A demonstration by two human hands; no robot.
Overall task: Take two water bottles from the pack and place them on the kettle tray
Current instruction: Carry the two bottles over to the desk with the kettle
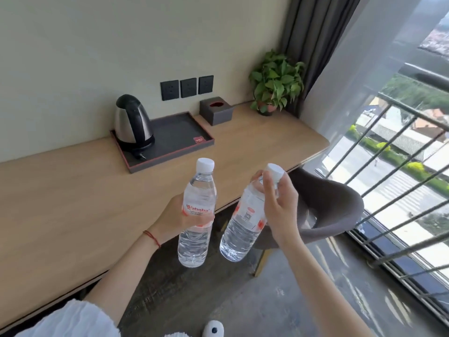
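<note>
My left hand (181, 215) grips one water bottle (198, 210), my right hand (279, 203) another bottle (245, 220) by its neck, both best set upright on the bare kettle tray (184, 132) at twelve o'clock.

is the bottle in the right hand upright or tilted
Tilted. The clear plastic water bottle in the right hand leans, its white cap up and to the right, its base lower left.

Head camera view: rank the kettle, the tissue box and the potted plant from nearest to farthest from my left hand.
From the left hand:
1. Kettle, on the tray's left end.
2. Tissue box, right of the tray.
3. Potted plant, far right by the curtain.
</note>
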